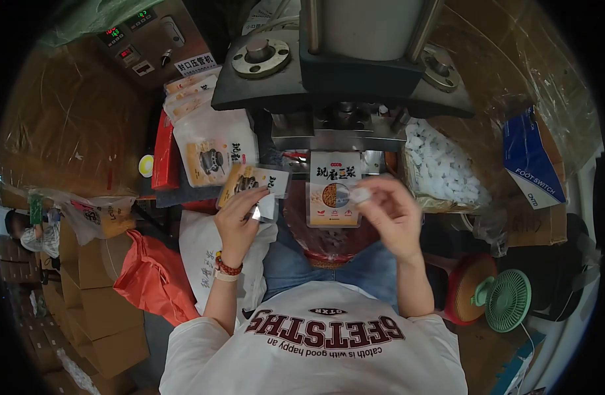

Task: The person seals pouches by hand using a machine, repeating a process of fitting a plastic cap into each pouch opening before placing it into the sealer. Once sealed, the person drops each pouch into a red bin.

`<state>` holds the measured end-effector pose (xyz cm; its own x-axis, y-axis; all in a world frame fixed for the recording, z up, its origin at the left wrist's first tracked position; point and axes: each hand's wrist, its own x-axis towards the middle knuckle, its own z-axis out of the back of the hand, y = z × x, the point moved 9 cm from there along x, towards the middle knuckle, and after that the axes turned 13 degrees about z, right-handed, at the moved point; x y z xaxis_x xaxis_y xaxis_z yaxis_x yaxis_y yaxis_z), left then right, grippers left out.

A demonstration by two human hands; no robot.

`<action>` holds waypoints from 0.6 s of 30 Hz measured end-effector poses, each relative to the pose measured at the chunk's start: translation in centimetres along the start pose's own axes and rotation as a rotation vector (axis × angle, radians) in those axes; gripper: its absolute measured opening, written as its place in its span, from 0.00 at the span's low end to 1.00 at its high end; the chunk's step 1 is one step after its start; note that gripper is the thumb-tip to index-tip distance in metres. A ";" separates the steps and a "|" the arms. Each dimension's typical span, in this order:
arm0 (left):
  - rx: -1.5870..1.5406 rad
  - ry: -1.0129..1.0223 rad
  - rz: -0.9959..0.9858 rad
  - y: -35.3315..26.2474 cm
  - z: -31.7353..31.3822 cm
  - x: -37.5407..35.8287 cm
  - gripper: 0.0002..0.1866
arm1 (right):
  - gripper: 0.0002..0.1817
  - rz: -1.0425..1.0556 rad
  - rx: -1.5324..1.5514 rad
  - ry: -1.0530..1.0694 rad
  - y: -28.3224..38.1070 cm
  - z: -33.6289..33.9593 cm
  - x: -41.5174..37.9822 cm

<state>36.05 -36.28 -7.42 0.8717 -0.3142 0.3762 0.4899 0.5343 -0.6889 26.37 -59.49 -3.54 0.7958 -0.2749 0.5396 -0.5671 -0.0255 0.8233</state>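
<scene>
My left hand [240, 220] is closed on a printed pouch [276, 181], left of the machine's front. My right hand [391, 214] pinches a small white piece [360, 195] between thumb and fingertips. Just beside that piece, a white printed pouch [335, 214] with a round window lies under the front of the press machine [355, 138]. A stack of similar pouches [213, 141] rests behind my left hand. Many small white pieces [444, 161] fill a bin to the right of the machine.
A control box [151, 39] with lit displays stands at the back left. On the right are a blue box [533, 161] and a green fan [508, 301]. A red bag [154, 276] and cardboard boxes [108, 303] are at the left. Another person [42, 237] shows at the far left.
</scene>
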 end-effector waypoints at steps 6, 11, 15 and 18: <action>0.188 0.008 -0.259 -7.5 -0.1 -0.9 0.25 | 0.20 0.418 -0.704 0.560 2.5 -5.8 -0.5; -0.069 0.286 -0.114 -6.9 -3.9 -0.9 0.16 | 0.22 0.490 -0.899 0.658 3.0 -5.5 -0.3; -0.547 0.613 0.532 0.3 -13.0 -1.4 0.10 | 0.20 0.326 -0.903 0.199 3.7 1.0 1.5; -0.972 0.666 0.760 -0.7 -14.7 0.3 0.13 | 0.15 0.263 -1.024 0.059 4.7 6.0 2.5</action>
<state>35.78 -48.26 -15.91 0.6099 -0.6523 -0.4500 -0.5380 0.0761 -0.8395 24.41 -66.05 0.61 0.6987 -0.1056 0.7075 -0.2955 0.8581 0.4199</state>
